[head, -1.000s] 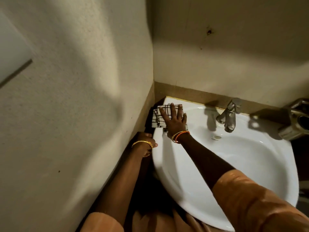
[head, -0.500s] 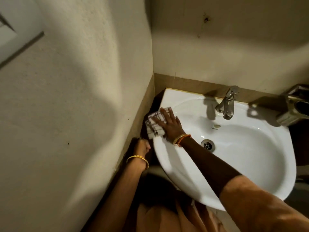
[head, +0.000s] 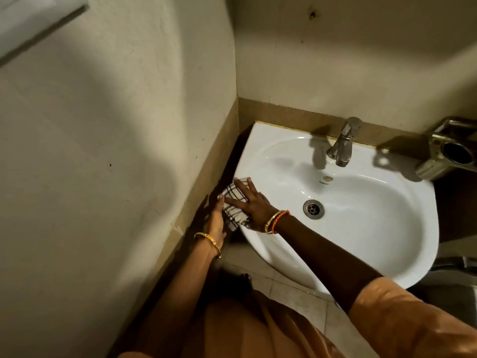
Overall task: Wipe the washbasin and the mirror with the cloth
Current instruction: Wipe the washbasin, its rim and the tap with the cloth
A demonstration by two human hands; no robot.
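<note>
Glossy white ceramic washbasin (head: 361, 228), rounded bowl, fixed into a corner of matte, grainy cream walls. On its left rim, a soft white cloth with dark checked lines (head: 233, 202), folded and draped over the edge. Right hand (head: 254, 205) pressed flat on top, fingers straight and spread. Left hand (head: 216, 220) beside the rim, fingers extended, touching the cloth's outer side. Brushed metal tap (head: 343, 146) at the back; perforated steel drain (head: 313, 208). Tiny print under the overflow hole, unreadable.

White washbasin (head: 361, 228); white cloth (head: 233, 202), dark checks.
</note>
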